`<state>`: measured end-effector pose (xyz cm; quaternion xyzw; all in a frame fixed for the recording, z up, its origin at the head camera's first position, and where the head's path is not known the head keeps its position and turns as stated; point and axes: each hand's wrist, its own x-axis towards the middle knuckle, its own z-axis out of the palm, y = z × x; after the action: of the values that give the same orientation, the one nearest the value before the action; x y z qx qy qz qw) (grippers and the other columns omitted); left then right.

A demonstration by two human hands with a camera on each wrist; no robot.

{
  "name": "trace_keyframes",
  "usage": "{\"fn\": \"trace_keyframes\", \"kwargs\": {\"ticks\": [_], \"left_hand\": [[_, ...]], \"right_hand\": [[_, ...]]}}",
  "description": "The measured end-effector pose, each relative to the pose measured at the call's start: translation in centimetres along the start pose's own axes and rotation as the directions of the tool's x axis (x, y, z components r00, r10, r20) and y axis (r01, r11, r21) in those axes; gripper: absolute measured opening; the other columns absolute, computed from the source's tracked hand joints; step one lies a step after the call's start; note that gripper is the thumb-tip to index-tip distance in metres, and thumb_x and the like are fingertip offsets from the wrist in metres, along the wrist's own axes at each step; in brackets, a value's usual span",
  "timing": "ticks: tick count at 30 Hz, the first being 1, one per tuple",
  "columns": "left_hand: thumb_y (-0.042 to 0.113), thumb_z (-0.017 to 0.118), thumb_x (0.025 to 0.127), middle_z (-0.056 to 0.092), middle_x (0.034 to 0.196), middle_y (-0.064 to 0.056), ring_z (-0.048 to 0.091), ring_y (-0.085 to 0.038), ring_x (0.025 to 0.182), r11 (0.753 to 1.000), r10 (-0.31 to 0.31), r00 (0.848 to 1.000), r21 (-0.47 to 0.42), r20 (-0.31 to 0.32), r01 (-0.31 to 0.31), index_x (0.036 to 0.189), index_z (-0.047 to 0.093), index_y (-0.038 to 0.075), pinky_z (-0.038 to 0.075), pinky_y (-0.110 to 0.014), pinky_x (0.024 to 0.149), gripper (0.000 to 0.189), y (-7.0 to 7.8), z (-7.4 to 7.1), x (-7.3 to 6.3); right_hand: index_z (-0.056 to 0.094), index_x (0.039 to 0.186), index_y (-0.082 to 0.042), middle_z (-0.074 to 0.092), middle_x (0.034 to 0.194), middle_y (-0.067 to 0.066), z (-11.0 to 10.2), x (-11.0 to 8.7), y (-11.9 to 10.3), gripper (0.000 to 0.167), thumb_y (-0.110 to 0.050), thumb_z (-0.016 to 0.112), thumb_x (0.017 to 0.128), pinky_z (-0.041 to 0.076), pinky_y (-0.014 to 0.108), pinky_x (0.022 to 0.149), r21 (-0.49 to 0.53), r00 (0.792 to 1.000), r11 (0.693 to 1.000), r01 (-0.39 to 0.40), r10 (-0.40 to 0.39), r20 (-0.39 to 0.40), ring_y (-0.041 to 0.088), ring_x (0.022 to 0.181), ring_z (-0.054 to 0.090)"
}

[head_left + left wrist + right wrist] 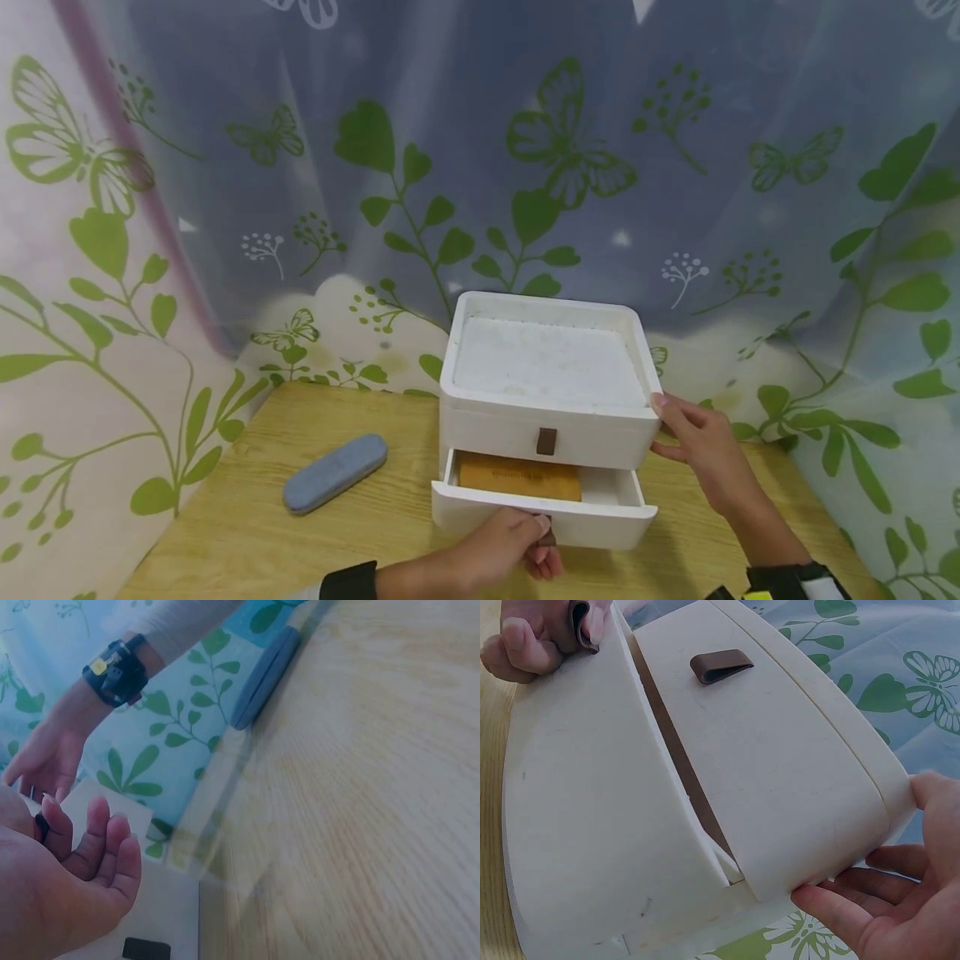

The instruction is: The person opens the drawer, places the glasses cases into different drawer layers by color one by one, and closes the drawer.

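A white two-drawer desktop organizer [487,429] stands on the wooden table, its lower drawer [600,525] pulled partway out. My left hand [513,537] pinches the brown pull tab [580,626] of that drawer between thumb and curled fingers. Inside lies a flat orange-brown item [517,479] with faint lettering, partly hidden by the upper drawer. My right hand [705,454] rests against the organizer's right side, thumb near the top rim and other fingers spread along the side [840,900]. The upper drawer [780,742] is closed, its own brown tab [547,442] hanging free.
A grey-blue oblong case [335,473] lies on the wooden table [300,558] left of the organizer. The organizer's top is a shallow rimmed tray [551,358]. Close behind hangs a curtain [450,167] printed with green leaves and butterflies, also flanking the table on both sides.
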<state>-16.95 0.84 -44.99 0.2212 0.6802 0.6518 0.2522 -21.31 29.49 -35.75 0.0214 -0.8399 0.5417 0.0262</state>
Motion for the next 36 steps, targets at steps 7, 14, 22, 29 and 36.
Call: {"fn": "trace_keyframes", "kwargs": {"ticks": [7,14,22,29,36], "left_hand": [[0.023,0.038,0.112,0.075,0.093,-0.027,0.067,-0.012,0.075,1.000,-0.018,1.000,-0.005,-0.006,0.018,0.067,0.048,0.007,0.061,-0.029,0.075,0.048,0.2,-0.4,0.7],[0.024,0.040,0.111,0.076,0.092,-0.020,0.068,-0.014,0.077,0.999,-0.029,0.999,-0.040,-0.025,0.028,0.068,0.050,0.009,0.062,-0.034,0.079,0.046,0.2,-0.9,1.2],[0.026,0.041,0.111,0.074,0.087,-0.006,0.068,-0.013,0.079,0.998,-0.039,0.999,-0.041,-0.006,0.038,0.068,0.051,0.010,0.061,-0.034,0.081,0.047,0.5,-1.6,1.8],[0.024,0.041,0.111,0.076,0.089,-0.010,0.069,-0.014,0.078,0.998,-0.049,0.998,-0.050,-0.030,0.048,0.067,0.051,0.010,0.061,-0.031,0.079,0.047,0.4,-2.0,2.6],[0.023,0.041,0.111,0.075,0.087,-0.012,0.068,-0.016,0.077,0.998,-0.045,0.998,-0.051,-0.045,0.043,0.067,0.050,0.008,0.060,-0.032,0.077,0.047,0.2,-2.3,3.2]], "right_hand": [[0.036,0.159,-0.002,0.036,0.164,0.027,-0.2,0.1,-0.1,0.075,-0.055,0.048,0.107,0.062,0.035,0.091,-0.005,1.000,1.000,-0.003,0.003,-0.003,0.048,0.142,0.050],[0.035,0.160,-0.002,0.036,0.164,0.026,-0.1,0.1,-0.3,0.076,-0.055,0.048,0.106,0.062,0.035,0.091,0.003,1.000,1.000,-0.023,0.023,-0.003,0.048,0.142,0.049],[0.035,0.160,-0.002,0.036,0.164,0.027,0.0,0.1,-0.4,0.077,-0.056,0.048,0.106,0.062,0.035,0.092,0.010,1.000,1.000,-0.024,0.024,-0.009,0.048,0.142,0.049],[0.035,0.160,-0.003,0.034,0.165,0.025,0.0,0.1,-0.3,0.077,-0.056,0.049,0.106,0.062,0.035,0.092,0.023,1.000,0.999,-0.031,0.031,0.000,0.047,0.143,0.048],[0.034,0.160,-0.003,0.034,0.165,0.026,0.0,0.1,0.0,0.077,-0.055,0.048,0.106,0.062,0.034,0.092,0.021,1.000,1.000,-0.021,0.021,0.003,0.047,0.143,0.048]]}}
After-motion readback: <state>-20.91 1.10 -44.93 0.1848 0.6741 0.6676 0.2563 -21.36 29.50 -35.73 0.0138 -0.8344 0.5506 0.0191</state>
